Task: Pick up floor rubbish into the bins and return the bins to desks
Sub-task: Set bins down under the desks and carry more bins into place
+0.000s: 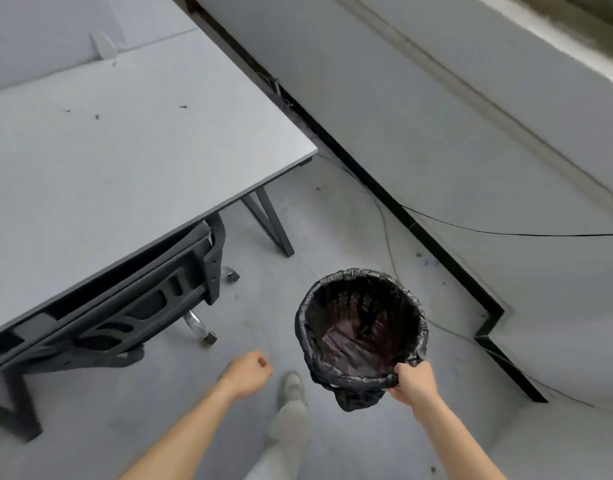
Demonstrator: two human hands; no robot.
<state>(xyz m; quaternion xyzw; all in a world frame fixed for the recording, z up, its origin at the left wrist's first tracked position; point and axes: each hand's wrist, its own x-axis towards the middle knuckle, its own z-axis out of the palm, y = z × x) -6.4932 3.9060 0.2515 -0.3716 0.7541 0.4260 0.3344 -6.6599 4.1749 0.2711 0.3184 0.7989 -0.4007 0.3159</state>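
The person stands in the gap between the desk (125,150) and the wall (436,116), carrying the bin (299,322) out in front of them, off the floor (332,220). The right hand (414,381) grips the near edge of the bin's rim, fingers curled over the bunched black liner (358,398), a loose fold of which hangs below the grip. The bin's mouth faces up; inside I can see only the dark, shiny liner, with a reddish sheen at the bottom. The left hand (246,374) is held out beside it, well apart from the bin, fingers balled into a fist with nothing visible in it. Below the hands, one pale shoe (291,386) and a light trouser leg are on the grey floor. A black mesh-backed office chair (142,299) is pushed in under the desk, its castors showing. The desk top carries a few dark specks (183,107). A thin cable (384,223) trails across the floor near the black skirting (367,174) at the foot of the wall.
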